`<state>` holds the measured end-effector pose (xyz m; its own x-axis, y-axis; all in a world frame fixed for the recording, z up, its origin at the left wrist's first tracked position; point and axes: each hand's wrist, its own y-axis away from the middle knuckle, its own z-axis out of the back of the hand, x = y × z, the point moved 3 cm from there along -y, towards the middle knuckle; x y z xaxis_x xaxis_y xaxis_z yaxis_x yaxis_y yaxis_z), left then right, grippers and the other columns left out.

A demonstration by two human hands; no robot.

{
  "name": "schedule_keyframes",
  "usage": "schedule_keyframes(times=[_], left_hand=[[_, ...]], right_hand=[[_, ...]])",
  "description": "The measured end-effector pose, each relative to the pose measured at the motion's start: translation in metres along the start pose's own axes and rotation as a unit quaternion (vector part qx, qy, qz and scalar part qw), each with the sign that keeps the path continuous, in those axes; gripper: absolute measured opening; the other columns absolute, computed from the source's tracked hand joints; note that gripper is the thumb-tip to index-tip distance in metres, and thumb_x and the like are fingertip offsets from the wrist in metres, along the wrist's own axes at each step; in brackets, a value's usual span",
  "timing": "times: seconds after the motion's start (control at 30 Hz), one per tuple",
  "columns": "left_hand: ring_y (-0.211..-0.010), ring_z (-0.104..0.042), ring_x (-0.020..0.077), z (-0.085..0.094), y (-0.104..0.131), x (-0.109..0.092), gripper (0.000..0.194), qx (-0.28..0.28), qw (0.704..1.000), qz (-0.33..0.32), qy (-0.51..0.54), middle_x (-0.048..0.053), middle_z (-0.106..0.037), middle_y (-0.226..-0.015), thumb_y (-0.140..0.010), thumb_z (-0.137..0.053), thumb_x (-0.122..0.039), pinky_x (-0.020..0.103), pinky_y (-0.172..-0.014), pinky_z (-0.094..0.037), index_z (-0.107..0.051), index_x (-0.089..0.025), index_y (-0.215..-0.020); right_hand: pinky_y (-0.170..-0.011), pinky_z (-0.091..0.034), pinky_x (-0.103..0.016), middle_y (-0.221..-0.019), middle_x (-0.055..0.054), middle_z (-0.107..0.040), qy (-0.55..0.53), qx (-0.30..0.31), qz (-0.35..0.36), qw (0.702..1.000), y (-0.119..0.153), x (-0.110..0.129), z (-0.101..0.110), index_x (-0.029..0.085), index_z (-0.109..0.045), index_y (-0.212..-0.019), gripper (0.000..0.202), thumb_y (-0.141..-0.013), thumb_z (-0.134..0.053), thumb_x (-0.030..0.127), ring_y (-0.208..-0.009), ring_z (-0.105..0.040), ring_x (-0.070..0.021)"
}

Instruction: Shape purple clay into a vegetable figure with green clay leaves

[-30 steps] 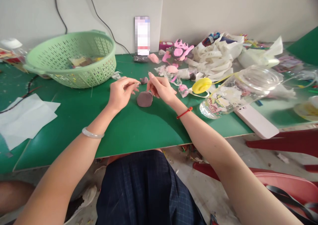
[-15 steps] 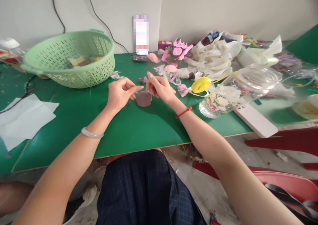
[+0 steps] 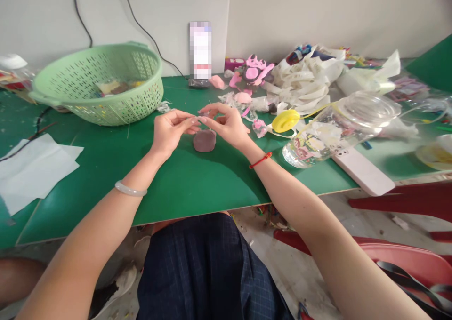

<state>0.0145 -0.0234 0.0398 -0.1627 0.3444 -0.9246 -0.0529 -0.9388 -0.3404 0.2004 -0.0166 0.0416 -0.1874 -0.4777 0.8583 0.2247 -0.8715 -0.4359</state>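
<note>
A smooth mauve lump, like modelling clay, rests on the green table just below my fingertips. My left hand is closed in a pinch, its thumb and fingers pressed together; whatever it holds is too small to make out. From the other side my right hand brings its thumb against the left fingertips, with its forefinger arched above. Anything between its fingers is hidden. Both hands hover close over the lump's far edge.
A green perforated basket stands at the left, with white paper sheets in front. A phone leans against the wall. On the right lie pink pieces, crumpled white strips, a clear jar and a pale pink case.
My right hand has turned, its thumb swinging down and left to meet the left fingertips. The left hand has barely moved. A small mauve piece behind them is now mostly hidden.
</note>
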Motion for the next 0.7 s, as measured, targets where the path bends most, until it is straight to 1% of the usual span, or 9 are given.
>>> schedule_keyframes(times=[0.13, 0.23, 0.3, 0.37, 0.47, 0.53, 0.63, 0.7], left_hand=[[-0.061, -0.074, 0.0139, 0.006, -0.004, 0.008, 0.042, -0.011, 0.999, -0.023, -0.032, 0.001, -0.076, -0.071, -0.078, -0.092, -0.052, 0.024, -0.058, -0.062, -0.065, -0.020, -0.077], [-0.057, -0.072, 0.0134, 0.005, -0.005, 0.010, 0.045, -0.002, 1.000, -0.008, -0.019, 0.002, -0.075, -0.068, -0.078, -0.091, -0.056, 0.024, -0.055, -0.061, -0.065, -0.020, -0.076], [-0.060, -0.075, 0.0154, 0.003, -0.003, 0.008, 0.045, 0.013, 1.000, 0.009, 0.002, 0.004, -0.077, -0.071, -0.079, -0.089, -0.059, 0.026, -0.059, -0.064, -0.069, -0.018, -0.080], [-0.068, -0.079, 0.0185, 0.000, -0.001, 0.004, 0.045, 0.024, 0.999, 0.021, 0.020, 0.007, -0.080, -0.077, -0.082, -0.085, -0.059, 0.030, -0.067, -0.068, -0.074, -0.017, -0.088], [-0.082, -0.083, 0.0226, -0.002, 0.001, -0.001, 0.042, 0.028, 0.999, 0.022, 0.033, 0.010, -0.083, -0.089, -0.087, -0.082, -0.056, 0.036, -0.080, -0.070, -0.077, -0.015, -0.098], [-0.089, -0.083, 0.0242, -0.003, 0.002, -0.004, 0.041, 0.026, 0.999, 0.015, 0.036, 0.011, -0.084, -0.096, -0.086, -0.084, -0.052, 0.039, -0.086, -0.070, -0.079, -0.015, -0.102], [-0.092, -0.083, 0.0249, -0.002, 0.002, -0.004, 0.042, 0.017, 0.999, 0.009, 0.036, 0.011, -0.085, -0.102, -0.079, -0.090, -0.050, 0.039, -0.088, -0.069, -0.080, -0.016, -0.102], [-0.087, -0.082, 0.0234, -0.001, 0.001, -0.003, 0.043, 0.011, 0.999, 0.015, 0.034, 0.010, -0.085, -0.097, -0.078, -0.090, -0.053, 0.037, -0.084, -0.069, -0.080, -0.016, -0.098]], right_hand=[[-0.050, -0.036, -0.025, -0.083, -0.002, -0.064, 0.000, -0.003, 0.003, 1.000, -0.001, 0.001, 0.000, 0.021, -0.071, -0.097, 0.053, -0.086, -0.075, 0.073, -0.066, -0.053, -0.0121], [-0.051, -0.039, -0.025, -0.084, -0.004, -0.066, -0.001, 0.006, 0.005, 1.000, -0.001, 0.003, -0.002, 0.021, -0.070, -0.091, 0.054, -0.085, -0.075, 0.074, -0.070, -0.056, -0.0137], [-0.053, -0.041, -0.025, -0.085, -0.005, -0.067, -0.006, 0.006, 0.007, 1.000, -0.001, 0.003, -0.002, 0.020, -0.070, -0.090, 0.056, -0.085, -0.073, 0.075, -0.072, -0.058, -0.0142], [-0.054, -0.042, -0.025, -0.086, -0.005, -0.068, -0.016, 0.001, 0.011, 1.000, -0.001, 0.002, -0.002, 0.019, -0.070, -0.090, 0.058, -0.086, -0.071, 0.077, -0.072, -0.059, -0.0141], [-0.055, -0.044, -0.024, -0.086, -0.005, -0.068, -0.027, 0.000, 0.012, 1.000, -0.001, 0.000, -0.003, 0.018, -0.071, -0.092, 0.061, -0.087, -0.066, 0.080, -0.071, -0.059, -0.0134], [-0.056, -0.045, -0.024, -0.086, -0.005, -0.068, -0.032, 0.004, 0.014, 0.999, -0.001, -0.002, -0.003, 0.018, -0.070, -0.093, 0.062, -0.090, -0.063, 0.080, -0.071, -0.060, -0.0130], [-0.058, -0.047, -0.024, -0.084, -0.004, -0.066, -0.036, 0.012, 0.022, 0.999, -0.002, -0.004, -0.003, 0.018, -0.069, -0.095, 0.061, -0.092, -0.060, 0.079, -0.071, -0.060, -0.0130], [-0.059, -0.048, -0.024, -0.084, -0.003, -0.066, -0.038, 0.018, 0.028, 0.999, -0.002, -0.004, -0.002, 0.019, -0.068, -0.098, 0.061, -0.095, -0.057, 0.078, -0.071, -0.061, -0.0134]])
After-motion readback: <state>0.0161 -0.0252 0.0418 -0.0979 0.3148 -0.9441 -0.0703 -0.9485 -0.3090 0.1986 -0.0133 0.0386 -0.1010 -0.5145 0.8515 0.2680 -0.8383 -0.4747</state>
